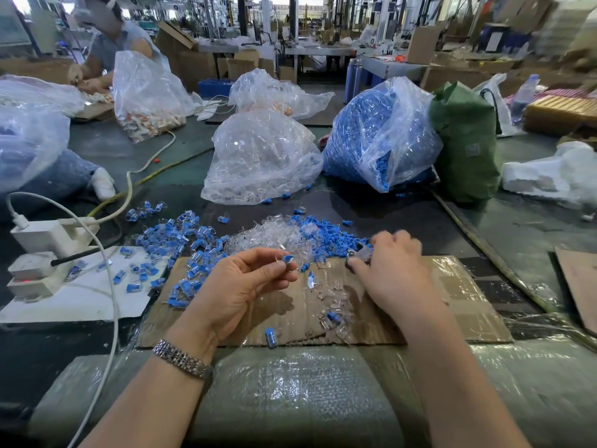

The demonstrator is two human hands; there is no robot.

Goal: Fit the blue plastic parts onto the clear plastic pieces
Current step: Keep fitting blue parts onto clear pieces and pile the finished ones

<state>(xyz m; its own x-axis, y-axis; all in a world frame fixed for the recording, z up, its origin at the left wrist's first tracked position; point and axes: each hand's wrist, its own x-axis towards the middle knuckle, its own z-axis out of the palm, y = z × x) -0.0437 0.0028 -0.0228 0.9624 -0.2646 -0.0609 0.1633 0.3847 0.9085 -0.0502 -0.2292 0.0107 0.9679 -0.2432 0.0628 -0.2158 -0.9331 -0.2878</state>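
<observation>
One blue part (288, 258) points right.

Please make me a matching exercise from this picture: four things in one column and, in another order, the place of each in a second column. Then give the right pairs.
Things:
1. bag of blue parts
2. bag of clear pieces
3. green bag
4. power strip

Places:
A. at the left edge, with white cables plugged in
B. furthest right of the three bags
C. between the other two bags
D. behind the loose pile, left of the blue-filled bag

Pairs: 1-C, 2-D, 3-B, 4-A
</observation>
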